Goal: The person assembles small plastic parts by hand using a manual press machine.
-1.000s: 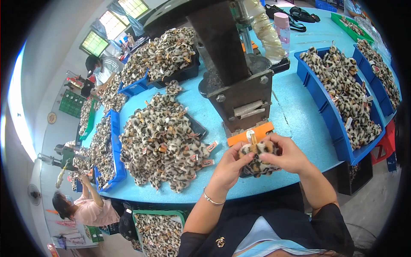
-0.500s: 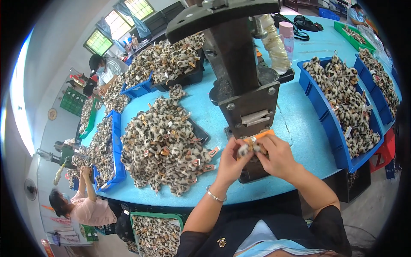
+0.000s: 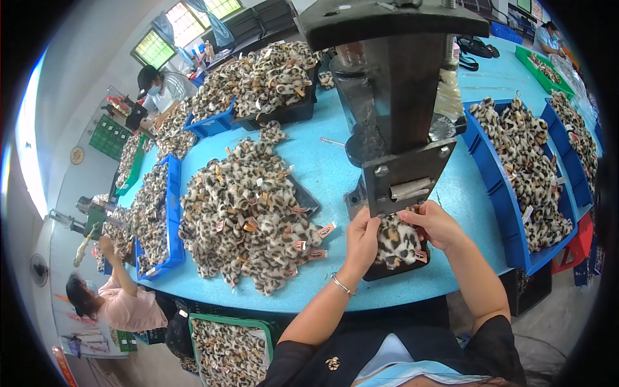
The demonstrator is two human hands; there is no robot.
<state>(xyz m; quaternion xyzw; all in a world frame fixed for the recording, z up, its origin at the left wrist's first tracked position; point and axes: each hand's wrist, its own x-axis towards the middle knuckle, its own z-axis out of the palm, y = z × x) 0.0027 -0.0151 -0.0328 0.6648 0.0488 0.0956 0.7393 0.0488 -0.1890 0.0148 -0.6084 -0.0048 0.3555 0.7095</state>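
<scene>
Between my hands a spotted plush piece (image 3: 396,244) in cream, black and tan lies spread over the dark base of a metal press (image 3: 410,103). My left hand (image 3: 362,242) is closed on its left side, thumb on top. At the piece's upper right edge my right hand (image 3: 440,226) pinches, thumb reaching inward under the press's front plate (image 3: 410,182). The far edge of the piece, beneath the plate, is hidden. A big heap of similar spotted plush pieces (image 3: 242,216), some with paper tags, lies left of the press.
Blue bins (image 3: 496,168) of plush pieces stand at the right. More fill a blue bin (image 3: 173,213) at the left, a black bin (image 3: 274,116) behind the heap and a green-rimmed crate (image 3: 225,316) below the table. Co-workers (image 3: 132,303) sit at the left.
The plush piece, bunched in my fingers before, is now spread out below the press plate. My hands have moved apart around it. The view has shifted, and the press looks larger and farther right.
</scene>
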